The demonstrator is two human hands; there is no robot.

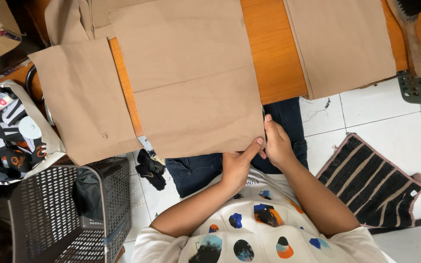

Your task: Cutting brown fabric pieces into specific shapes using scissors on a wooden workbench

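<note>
tan fabric panel (pixel 191 83) on the desk (pixel 274 58) looks light, limp and foldable; left hand (pixel 236 165) and right hand (pixel 277 143) pinch its near corner.

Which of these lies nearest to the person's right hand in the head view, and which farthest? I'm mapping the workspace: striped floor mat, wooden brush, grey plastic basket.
From the right hand, at the tan fabric's lower corner:
1. Striped floor mat, on the tiles just right of the arm.
2. Wooden brush, top right corner of the table.
3. Grey plastic basket, lower left, clearly farthest.
</note>
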